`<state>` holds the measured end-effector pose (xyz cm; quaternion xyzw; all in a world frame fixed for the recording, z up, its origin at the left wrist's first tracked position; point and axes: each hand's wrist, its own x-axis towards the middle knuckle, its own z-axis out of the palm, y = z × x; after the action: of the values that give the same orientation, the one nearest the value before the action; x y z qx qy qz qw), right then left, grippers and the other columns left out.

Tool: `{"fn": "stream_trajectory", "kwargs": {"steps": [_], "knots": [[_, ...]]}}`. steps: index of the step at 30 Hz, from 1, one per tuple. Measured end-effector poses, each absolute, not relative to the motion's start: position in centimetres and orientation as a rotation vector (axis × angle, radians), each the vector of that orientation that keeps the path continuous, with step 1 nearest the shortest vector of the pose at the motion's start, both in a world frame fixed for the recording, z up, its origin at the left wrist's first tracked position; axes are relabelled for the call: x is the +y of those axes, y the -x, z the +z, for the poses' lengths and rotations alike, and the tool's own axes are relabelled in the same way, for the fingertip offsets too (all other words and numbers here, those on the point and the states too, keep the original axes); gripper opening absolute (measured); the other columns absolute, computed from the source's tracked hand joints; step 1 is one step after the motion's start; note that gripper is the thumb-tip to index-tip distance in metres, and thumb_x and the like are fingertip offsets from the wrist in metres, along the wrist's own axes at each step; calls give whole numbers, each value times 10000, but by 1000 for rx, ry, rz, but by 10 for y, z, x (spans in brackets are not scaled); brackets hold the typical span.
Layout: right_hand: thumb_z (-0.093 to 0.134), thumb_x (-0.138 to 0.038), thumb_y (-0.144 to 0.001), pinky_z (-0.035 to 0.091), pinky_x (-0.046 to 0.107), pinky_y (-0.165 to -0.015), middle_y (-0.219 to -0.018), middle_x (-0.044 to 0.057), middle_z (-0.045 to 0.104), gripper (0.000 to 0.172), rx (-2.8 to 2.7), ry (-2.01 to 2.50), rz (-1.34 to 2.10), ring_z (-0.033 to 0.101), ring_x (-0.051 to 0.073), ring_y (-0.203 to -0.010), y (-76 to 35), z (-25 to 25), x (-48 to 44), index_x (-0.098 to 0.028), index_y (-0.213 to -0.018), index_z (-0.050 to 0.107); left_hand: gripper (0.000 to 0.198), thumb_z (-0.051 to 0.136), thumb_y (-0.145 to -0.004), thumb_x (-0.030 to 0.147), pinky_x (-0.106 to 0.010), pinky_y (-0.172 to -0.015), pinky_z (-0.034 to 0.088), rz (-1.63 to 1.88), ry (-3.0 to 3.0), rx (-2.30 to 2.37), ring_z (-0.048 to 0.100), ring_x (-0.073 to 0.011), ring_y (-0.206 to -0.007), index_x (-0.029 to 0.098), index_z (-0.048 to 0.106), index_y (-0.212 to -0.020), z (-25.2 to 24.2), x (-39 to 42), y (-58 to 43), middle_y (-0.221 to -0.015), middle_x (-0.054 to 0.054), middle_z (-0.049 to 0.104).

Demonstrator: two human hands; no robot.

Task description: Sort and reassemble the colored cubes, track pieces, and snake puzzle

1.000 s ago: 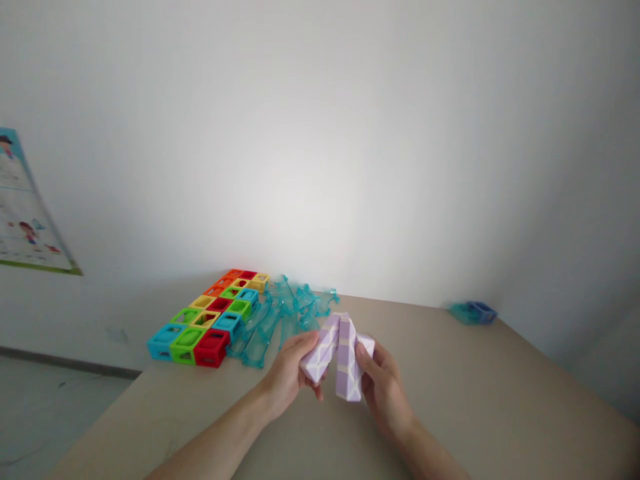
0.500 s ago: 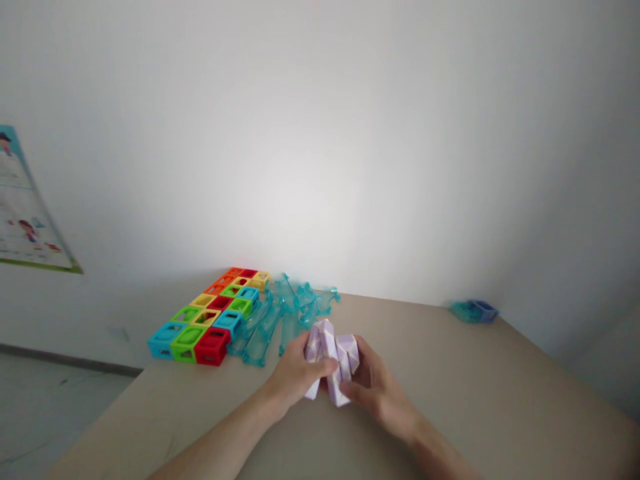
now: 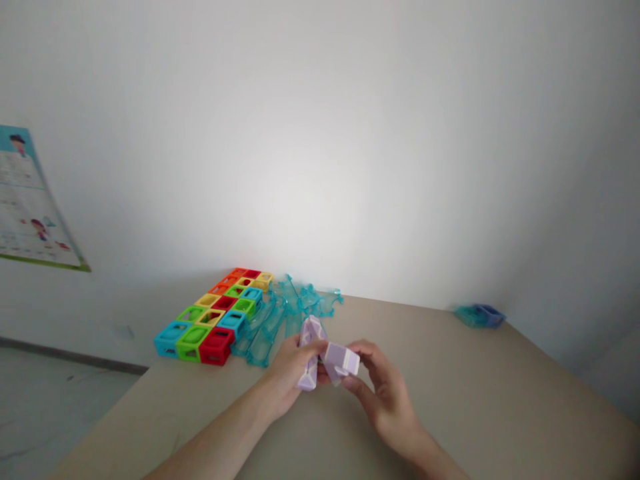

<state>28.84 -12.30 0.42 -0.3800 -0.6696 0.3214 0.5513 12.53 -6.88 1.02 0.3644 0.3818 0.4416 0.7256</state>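
Both of my hands hold a lilac-and-white folding snake puzzle (image 3: 325, 357) just above the beige table (image 3: 475, 393). My left hand (image 3: 290, 373) wraps the left section, which stands nearly upright. My right hand (image 3: 383, 390) pinches the right section, which juts out sideways between the fingers. The puzzle's middle is partly hidden behind my thumbs.
A flat grid of colourful hollow cube blocks (image 3: 215, 313) lies at the table's far left edge. Clear teal plastic track pieces (image 3: 287, 310) are piled beside it. A small blue-and-teal piece (image 3: 480, 315) sits at the far right by the wall. A poster (image 3: 30, 207) hangs at left.
The puzzle was spread in long upright sections; my hands have twisted and folded it into a more compact shape and lowered it slightly.
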Motion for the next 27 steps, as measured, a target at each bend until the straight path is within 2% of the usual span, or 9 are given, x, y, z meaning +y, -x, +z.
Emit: {"fn": "stream_trajectory", "kwargs": {"steps": [3, 5, 9, 11, 15, 19, 21, 23, 27], "knots": [[628, -216, -849, 446, 355, -866, -991, 72, 622, 208, -1631, 888, 648, 572, 234, -963, -291, 5, -122, -237, -1055, 600, 325, 790, -633, 296, -261, -523, 509, 1068, -758, 837, 627, -157, -575, 157, 580, -838, 15, -71, -125, -654, -2, 633], [641, -229, -844, 452, 347, -849, -966, 61, 622, 199, -1535, 874, 693, 576, 223, -931, -291, 4, -120, -233, -1036, 590, 318, 788, -653, 290, -282, -567, 527, 1095, -754, 744, 644, -167, -623, 163, 583, -860, 19, -73, -123, -712, -11, 651], [722, -306, -785, 465, 302, -751, -875, 21, 615, 275, -1190, 855, 879, 571, 186, -819, -288, 0, -114, -226, -1004, 578, 319, 656, -796, 419, -375, -744, 547, 1011, -653, 470, 674, -227, -820, 147, 623, -959, 24, -75, -117, -899, -91, 691], [741, -338, -764, 464, 294, -729, -869, 19, 626, 308, -1080, 832, 972, 577, 181, -801, -287, -2, -111, -218, -1001, 584, 349, 616, -828, 434, -388, -774, 539, 966, -628, 420, 670, -246, -866, 125, 638, -990, 24, -75, -116, -964, -128, 693], [766, -327, -741, 470, 315, -754, -894, 34, 675, 347, -996, 803, 1143, 617, 194, -816, -287, -2, -109, -211, -1015, 589, 323, 671, -816, 379, -368, -796, 525, 940, -694, 400, 668, -251, -890, 96, 656, -971, 20, -74, -115, -1016, -166, 690], [786, -313, -720, 467, 362, -848, -968, 58, 698, 420, -935, 803, 1288, 642, 210, -866, -287, -1, -108, -193, -1075, 595, 401, 773, -735, 325, -344, -846, 500, 925, -846, 344, 651, -226, -917, 92, 666, -1043, 17, -75, -118, -1045, -161, 682], [773, -326, -732, 468, 364, -848, -932, 59, 693, 353, -929, 812, 1320, 637, 204, -838, -286, -1, -108, -170, -1009, 619, 410, 819, -674, 252, -315, -829, 489, 953, -940, 375, 641, -201, -886, 100, 679, -1029, 14, -76, -122, -999, -136, 690], [763, -341, -740, 476, 349, -798, -844, 42, 670, 278, -956, 844, 1281, 617, 190, -775, -283, 0, -108, -162, -898, 621, 342, 832, -639, 214, -282, -763, 483, 1003, -1001, 468, 627, -177, -809, 96, 700, -932, 10, -77, -126, -893, -109, 696], [792, -352, -701, 455, 293, -670, -746, 4, 602, 310, -1129, 1004, 1015, 562, 174, -707, -280, 1, -115, -187, -836, 567, 260, 822, -633, 247, -288, -702, 480, 1074, -978, 590, 606, -166, -721, 100, 704, -811, 3, -78, -132, -771, -76, 676]]}}
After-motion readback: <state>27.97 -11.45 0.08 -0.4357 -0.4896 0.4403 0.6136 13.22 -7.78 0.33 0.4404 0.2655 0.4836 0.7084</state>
